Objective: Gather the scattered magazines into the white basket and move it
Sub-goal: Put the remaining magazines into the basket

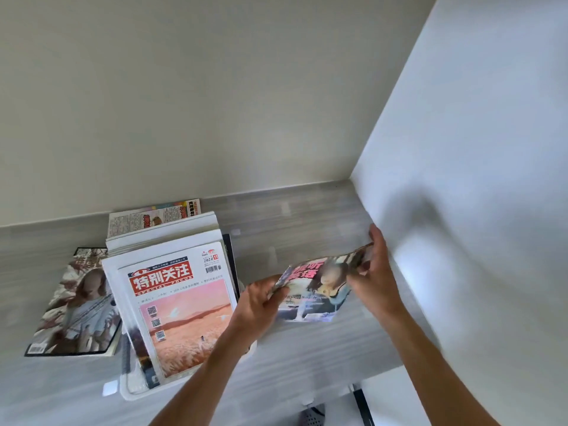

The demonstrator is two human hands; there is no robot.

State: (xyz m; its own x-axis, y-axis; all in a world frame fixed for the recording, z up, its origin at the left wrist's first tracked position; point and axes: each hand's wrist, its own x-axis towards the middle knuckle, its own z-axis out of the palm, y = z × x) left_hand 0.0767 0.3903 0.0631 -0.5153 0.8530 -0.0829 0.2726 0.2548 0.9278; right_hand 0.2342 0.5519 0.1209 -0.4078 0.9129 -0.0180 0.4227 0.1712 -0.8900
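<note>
Head view, looking down on a grey table (307,219) set in a corner between two pale walls.

Right of centre, both hands hold one magazine (316,287) just above the table. The left hand (261,299) pinches its left edge, fingers curled over the cover; the right hand (373,269) grips its upper right corner, close to the right-hand wall (476,149). Holding opposite ends probably keeps the limp, glossy pages from sagging or fanning open while the magazine is carried. The picture is blurred here, so whether its lower edge touches the table cannot be told.

Lower centre-left, the basket (129,392) shows only as a white rim and corner, since a stack (172,256) of magazines fills it and stands above its wall. The top one, with a red title band and pink landscape cover (184,315), lies face up and roughly square to the stack, which should leave a flat bed for the next. Behind the stack another printed cover (153,216) juts out toward the back wall.

At the left of the frame, a dark magazine (76,305) lies flat on the table just beside the basket, outside it and not yet gathered. The gathering step thus appears well along but unfinished, and the basket is not yet moved.
</note>
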